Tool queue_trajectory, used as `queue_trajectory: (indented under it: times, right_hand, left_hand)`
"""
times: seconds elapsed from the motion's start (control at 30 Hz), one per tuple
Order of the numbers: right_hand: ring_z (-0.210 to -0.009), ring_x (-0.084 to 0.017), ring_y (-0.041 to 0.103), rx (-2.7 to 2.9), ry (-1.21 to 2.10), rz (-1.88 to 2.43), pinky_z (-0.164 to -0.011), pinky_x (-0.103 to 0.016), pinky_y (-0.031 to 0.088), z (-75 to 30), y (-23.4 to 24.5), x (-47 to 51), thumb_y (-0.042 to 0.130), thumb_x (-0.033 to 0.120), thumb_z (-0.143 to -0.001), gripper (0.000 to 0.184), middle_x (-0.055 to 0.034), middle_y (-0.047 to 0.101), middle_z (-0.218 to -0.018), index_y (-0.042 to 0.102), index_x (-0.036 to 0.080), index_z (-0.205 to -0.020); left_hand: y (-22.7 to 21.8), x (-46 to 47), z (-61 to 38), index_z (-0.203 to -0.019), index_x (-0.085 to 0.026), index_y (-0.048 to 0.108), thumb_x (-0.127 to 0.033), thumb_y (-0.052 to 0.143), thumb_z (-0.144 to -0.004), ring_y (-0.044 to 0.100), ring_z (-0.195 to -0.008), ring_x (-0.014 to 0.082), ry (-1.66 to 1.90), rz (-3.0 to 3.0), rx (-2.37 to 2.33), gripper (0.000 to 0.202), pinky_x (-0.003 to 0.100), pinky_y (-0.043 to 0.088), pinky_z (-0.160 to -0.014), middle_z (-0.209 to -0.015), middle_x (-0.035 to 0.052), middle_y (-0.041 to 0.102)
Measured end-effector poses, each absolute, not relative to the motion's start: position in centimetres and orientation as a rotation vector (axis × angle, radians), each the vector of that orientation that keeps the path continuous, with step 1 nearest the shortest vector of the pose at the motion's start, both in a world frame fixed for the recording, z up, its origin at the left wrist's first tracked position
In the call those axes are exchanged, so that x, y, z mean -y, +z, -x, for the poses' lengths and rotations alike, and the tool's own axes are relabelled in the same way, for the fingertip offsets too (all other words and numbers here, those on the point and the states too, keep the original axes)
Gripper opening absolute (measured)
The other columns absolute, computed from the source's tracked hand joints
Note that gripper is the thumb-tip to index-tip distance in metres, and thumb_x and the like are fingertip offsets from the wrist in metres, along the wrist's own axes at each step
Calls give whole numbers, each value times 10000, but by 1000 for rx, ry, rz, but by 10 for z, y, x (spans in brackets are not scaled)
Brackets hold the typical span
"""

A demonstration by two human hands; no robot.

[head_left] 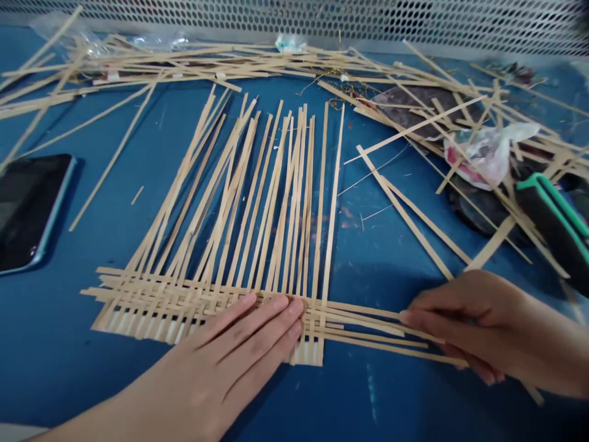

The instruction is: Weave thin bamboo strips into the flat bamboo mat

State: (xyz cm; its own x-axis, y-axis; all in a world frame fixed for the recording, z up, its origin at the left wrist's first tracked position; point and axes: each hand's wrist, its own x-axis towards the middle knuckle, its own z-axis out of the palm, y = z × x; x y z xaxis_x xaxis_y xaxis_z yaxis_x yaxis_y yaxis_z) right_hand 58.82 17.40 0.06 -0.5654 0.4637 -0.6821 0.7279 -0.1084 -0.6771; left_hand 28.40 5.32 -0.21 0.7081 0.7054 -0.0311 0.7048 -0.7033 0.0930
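A flat weave of thin bamboo strips (184, 301) lies on the blue work surface (59, 356), with long upright strips (276, 202) fanning away towards the far side. Several crosswise strips (368, 325) pass through them near the front and stick out to the right. My left hand (243, 350) rests flat on the weave, fingers spread slightly, pressing the crossing strips. My right hand (460, 325) sits at the right ends of the crosswise strips, its fingers closed on them. The exact pinch is partly hidden by the fingers.
A heap of loose bamboo strips (184, 64) lies along the back and right. A black tablet or phone (27, 209) in a blue case lies at the left. At the right are a plastic bag (490, 153) and a black-and-green object (556, 221). A perforated metal panel (322, 18) runs behind.
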Motion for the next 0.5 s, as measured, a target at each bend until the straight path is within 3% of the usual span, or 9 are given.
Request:
queue_trajectory:
  times: [0.17,0.5]
  right_hand:
    - [-233,-92,428,-1976,-1755,-1343,-261,-177,304,-590,-7,-172,603,395,-776,312,59,442,-335,554,245,-506]
    - [-197,-103,414,-2029,-1748,-1359,-201,-206,293,-596,-13,-167,550,482,-794,369,42,477,-318,573,272,-491]
  left_hand:
    - [-5,-48,-289,-1430,-114,273,-536,507,-784,197,-1397,259,61,-2732,-1239,805,404,72,-1172,-1524,50,249]
    - [8,-60,-276,-1418,-166,327,-390,501,-828,377,-1325,225,-97,-2691,-1064,655,328,240,-1142,-1430,33,437]
